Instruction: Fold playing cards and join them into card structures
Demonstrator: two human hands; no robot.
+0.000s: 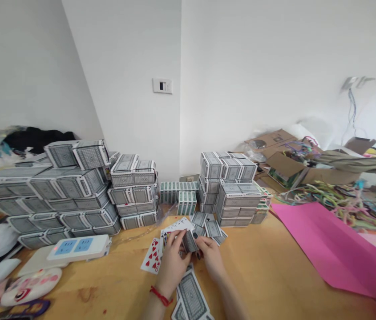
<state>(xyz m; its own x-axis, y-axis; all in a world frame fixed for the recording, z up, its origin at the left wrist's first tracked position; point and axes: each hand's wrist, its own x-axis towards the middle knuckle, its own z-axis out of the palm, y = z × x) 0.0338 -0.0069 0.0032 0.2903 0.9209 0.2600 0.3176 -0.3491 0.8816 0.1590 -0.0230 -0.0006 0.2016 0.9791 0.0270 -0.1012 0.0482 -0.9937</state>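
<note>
My left hand [171,262], with a red string on its wrist, and my right hand [212,258] meet over the wooden table [268,275]. Both close around a small packet of playing cards [189,242] held between them, its patterned back facing me. Face-up cards with red hearts [151,260] lie fanned just left of my left hand. Face-down cards [192,298] lie under my wrists. More loose cards [212,226] are scattered just beyond my fingers.
Stacks of grey card boxes stand at the back left [70,191] and back centre [229,186]. A white power strip [79,246] lies at left. A pink paper sheet [331,244] covers the right side, with cardboard boxes [291,162] and coloured pipe cleaners [348,202] behind it.
</note>
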